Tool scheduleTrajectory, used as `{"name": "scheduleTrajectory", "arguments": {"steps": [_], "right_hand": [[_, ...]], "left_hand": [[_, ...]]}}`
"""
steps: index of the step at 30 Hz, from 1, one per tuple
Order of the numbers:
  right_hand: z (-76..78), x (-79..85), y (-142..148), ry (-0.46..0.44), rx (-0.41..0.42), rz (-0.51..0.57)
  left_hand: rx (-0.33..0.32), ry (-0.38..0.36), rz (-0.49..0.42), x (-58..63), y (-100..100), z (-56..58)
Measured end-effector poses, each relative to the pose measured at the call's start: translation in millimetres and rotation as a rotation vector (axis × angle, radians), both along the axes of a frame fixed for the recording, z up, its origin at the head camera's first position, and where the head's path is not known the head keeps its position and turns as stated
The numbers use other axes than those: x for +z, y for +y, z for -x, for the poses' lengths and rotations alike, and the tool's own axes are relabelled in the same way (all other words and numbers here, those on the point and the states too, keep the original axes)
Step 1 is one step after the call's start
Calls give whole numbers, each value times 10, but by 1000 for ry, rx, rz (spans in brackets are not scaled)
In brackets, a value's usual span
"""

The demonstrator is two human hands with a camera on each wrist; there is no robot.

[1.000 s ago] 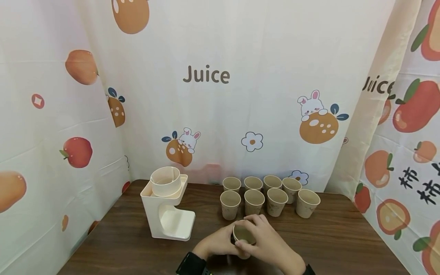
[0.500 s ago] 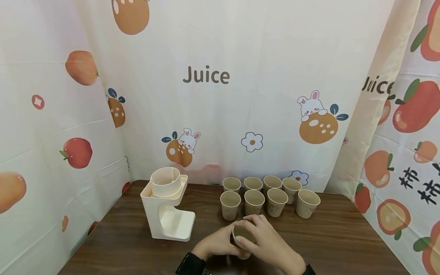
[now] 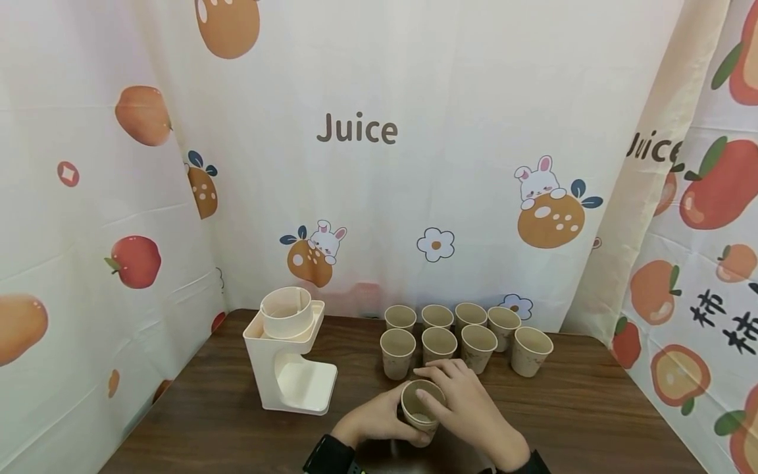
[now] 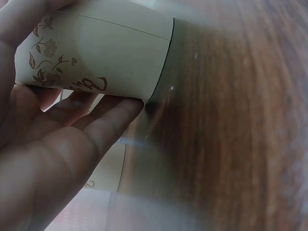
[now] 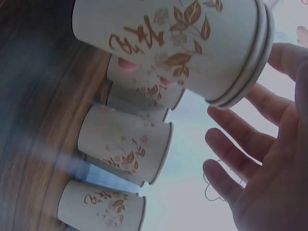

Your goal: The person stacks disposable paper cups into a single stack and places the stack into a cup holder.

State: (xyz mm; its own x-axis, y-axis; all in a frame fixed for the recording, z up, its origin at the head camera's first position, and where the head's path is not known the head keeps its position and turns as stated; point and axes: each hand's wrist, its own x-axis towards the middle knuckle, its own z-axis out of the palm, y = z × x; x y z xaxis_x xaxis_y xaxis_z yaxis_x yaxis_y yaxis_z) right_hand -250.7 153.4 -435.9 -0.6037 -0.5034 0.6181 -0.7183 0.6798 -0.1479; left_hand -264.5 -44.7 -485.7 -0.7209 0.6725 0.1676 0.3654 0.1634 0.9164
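Observation:
A beige paper cup stack (image 3: 417, 417), its doubled rim (image 5: 245, 62) visible in the right wrist view, stands near the front of the table with its opening tilted upward. My left hand (image 3: 379, 416) grips the stack from the left. Brown flower print shows on its side (image 4: 91, 53) in the left wrist view, with left fingers (image 4: 108, 120) beneath. My right hand (image 3: 474, 411) is at the stack's right, thumb over the rim and fingers loosely spread. From the right wrist, the fingers (image 5: 240, 139) appear apart from the stack; whether the thumb touches the rim I cannot tell.
Several paper cups (image 3: 397, 355) stand upright in two rows behind my hands, with one cup (image 3: 529, 355) at the right end. A white stand (image 3: 266, 368) bearing a round white holder (image 3: 287, 322) is on the left of the wooden table (image 3: 195, 421). Printed curtains (image 3: 379, 191) enclose the table.
My right hand has loosened and shifted slightly right and up, uncovering more of the cup stack. The left hand keeps its grip in nearly the same place.

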Motion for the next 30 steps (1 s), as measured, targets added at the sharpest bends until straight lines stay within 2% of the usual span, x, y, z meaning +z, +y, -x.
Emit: {"name": "scheduleTrajectory", "arguments": {"steps": [6, 11, 18, 22, 30], "right_hand": [[103, 16, 63, 30, -47, 26], [195, 13, 115, 41, -82, 36], [345, -10, 144, 86, -100, 34], [454, -9, 134, 92, -110, 35], [660, -55, 126, 87, -188, 15]], "left_hand": [[38, 5, 22, 7, 4, -11], [28, 20, 9, 10, 0, -14], [3, 2, -15, -20, 7, -9], [14, -6, -19, -31, 6, -10], [32, 7, -15, -29, 10, -23]]}}
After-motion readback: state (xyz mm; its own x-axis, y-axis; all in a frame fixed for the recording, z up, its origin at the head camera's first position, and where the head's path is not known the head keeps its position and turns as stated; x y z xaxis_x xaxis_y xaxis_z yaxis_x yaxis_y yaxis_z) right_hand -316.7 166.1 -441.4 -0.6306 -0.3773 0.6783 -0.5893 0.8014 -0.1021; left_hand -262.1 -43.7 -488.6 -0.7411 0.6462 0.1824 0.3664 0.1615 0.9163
